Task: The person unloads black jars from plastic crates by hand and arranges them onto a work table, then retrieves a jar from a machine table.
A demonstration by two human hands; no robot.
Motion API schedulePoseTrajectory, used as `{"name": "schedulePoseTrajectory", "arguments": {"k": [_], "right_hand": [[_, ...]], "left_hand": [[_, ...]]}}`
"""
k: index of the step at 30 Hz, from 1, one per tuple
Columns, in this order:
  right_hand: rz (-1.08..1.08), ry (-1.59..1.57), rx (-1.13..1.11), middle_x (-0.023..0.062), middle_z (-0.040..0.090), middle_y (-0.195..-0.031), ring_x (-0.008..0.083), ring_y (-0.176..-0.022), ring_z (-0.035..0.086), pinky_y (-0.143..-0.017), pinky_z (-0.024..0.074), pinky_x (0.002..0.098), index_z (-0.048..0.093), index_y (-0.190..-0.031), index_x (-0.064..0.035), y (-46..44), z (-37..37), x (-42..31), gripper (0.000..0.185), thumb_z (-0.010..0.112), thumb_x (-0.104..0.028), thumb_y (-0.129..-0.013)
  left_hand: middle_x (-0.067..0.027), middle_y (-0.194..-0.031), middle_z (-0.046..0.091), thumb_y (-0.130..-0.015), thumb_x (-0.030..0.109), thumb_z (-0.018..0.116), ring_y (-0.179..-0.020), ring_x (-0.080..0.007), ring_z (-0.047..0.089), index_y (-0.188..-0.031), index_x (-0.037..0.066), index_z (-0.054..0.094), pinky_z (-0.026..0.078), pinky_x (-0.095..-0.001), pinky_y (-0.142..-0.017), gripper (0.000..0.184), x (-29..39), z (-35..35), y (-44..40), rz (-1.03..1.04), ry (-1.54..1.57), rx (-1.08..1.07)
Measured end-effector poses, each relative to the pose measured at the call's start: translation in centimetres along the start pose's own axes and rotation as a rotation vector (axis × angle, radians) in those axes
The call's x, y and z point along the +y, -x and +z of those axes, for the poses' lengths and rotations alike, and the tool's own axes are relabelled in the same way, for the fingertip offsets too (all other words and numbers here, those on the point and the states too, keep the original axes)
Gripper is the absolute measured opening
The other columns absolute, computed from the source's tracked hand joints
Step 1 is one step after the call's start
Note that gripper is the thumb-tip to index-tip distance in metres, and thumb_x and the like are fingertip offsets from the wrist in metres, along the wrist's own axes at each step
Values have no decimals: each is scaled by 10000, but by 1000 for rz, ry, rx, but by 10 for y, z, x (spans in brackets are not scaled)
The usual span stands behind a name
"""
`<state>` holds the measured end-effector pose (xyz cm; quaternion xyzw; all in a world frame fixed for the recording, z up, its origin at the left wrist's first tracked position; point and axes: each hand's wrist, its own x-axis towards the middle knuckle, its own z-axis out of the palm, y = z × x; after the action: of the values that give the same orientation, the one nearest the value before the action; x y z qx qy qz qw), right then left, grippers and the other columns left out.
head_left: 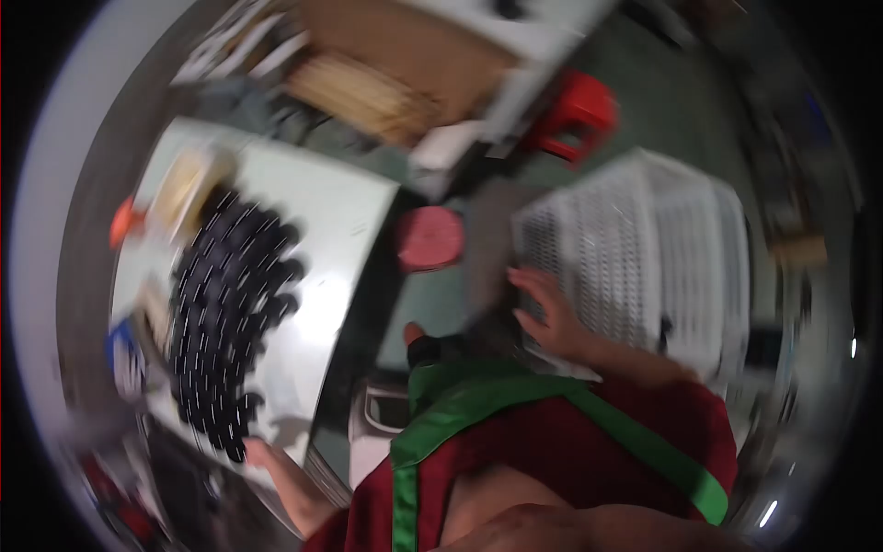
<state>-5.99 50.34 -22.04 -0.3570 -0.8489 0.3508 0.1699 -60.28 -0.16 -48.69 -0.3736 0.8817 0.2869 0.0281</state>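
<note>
Many round black parts with thin bright pins (221,304) lie in packed rows on a white table (340,221) at the left. My left hand (265,457) is at the lower end of these rows, by the table's near edge; its fingers are smeared, and whether it holds a part cannot be made out. On the right, my right hand (549,311) has its fingers spread and holds nothing, beside the left side of a white perforated plastic crate (607,239). A yellowish container (189,189) stands at the far end of the black parts.
Between table and crate is a round pink stool seat (430,238). A red plastic stool (579,115) stands beyond the crate. An open cardboard box (405,55) holding pale strips is at the top. A small orange object (126,223) sits at the table's left edge.
</note>
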Motion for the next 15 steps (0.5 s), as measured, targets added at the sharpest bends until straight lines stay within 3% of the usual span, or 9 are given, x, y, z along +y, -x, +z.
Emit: {"name": "schedulePoseTrajectory", "arguments": {"k": [1, 3, 6, 8, 9, 10, 13, 15], "right_hand": [[-18, 26, 118, 161, 496, -1401, 366, -1323, 431, -1117, 335, 464, 510, -1322, -23, 9, -22, -3, 508, 660, -77, -840], [-22, 111, 343, 161, 508, -1385, 365, -1299, 451, -1096, 354, 456, 515, -1311, -19, 35, -72, 4, 495, 656, -35, -836], [19, 281, 688, 163, 530, -1352, 364, -1247, 488, -1060, 382, 452, 524, -1289, -12, 97, -151, 43, 494, 663, 10, -815], [113, 432, 880, 171, 567, -1289, 370, -1194, 517, -1029, 412, 434, 567, -1231, -16, 150, -197, 85, 461, 671, 30, -784], [245, 397, 933, 169, 553, -1336, 321, -1203, 538, -998, 444, 383, 554, -1267, -24, 181, -215, 109, 430, 630, 12, -846], [371, 397, 1003, 183, 598, -1242, 366, -1143, 561, -986, 454, 419, 585, -1225, -13, 212, -233, 134, 390, 642, -47, -841], [747, 153, 941, 168, 651, -1180, 326, -1043, 631, -915, 505, 395, 602, -1230, -27, 299, -274, 222, 380, 647, -85, -857], [845, 255, 662, 197, 657, -1141, 363, -1045, 635, -906, 505, 431, 609, -1209, -19, 334, -279, 268, 400, 664, -121, -827]], "left_hand": [[-234, -1125, 668, -802, 341, 697, -1001, -416, 654, -1316, -41, 502, 537, -489, -887, 670, 54, -23, 144, 147, 99, -39], [-282, -1276, 584, -817, 309, 712, -1168, -430, 571, -1353, -66, 462, 454, -492, -1028, 701, 48, 43, 198, 564, -255, 28], [-250, -1484, 382, -897, 162, 643, -1351, -379, 412, -1435, -34, 379, 336, -468, -1133, 631, 64, 82, 370, 1056, 140, -543], [-204, -1543, 303, -935, 91, 582, -1391, -336, 365, -1466, -19, 334, 312, -451, -1146, 596, 90, 49, 513, 1259, 358, -916], [-180, -1558, 282, -947, 71, 559, -1402, -315, 349, -1471, -13, 321, 305, -443, -1149, 582, 99, 27, 577, 1358, 421, -1054], [-173, -1554, 294, -949, 70, 556, -1392, -305, 366, -1461, -12, 337, 316, -440, -1139, 563, 104, 8, 633, 1468, 481, -1183], [-165, -1508, 386, -940, 68, 565, -1338, -269, 439, -1398, -31, 421, 358, -411, -1100, 491, 91, -45, 783, 1711, 508, -1610], [-155, -1432, 486, -919, 59, 583, -1282, -256, 495, -1346, -28, 489, 394, -393, -1060, 446, 68, -73, 860, 1909, 302, -1852]]}}
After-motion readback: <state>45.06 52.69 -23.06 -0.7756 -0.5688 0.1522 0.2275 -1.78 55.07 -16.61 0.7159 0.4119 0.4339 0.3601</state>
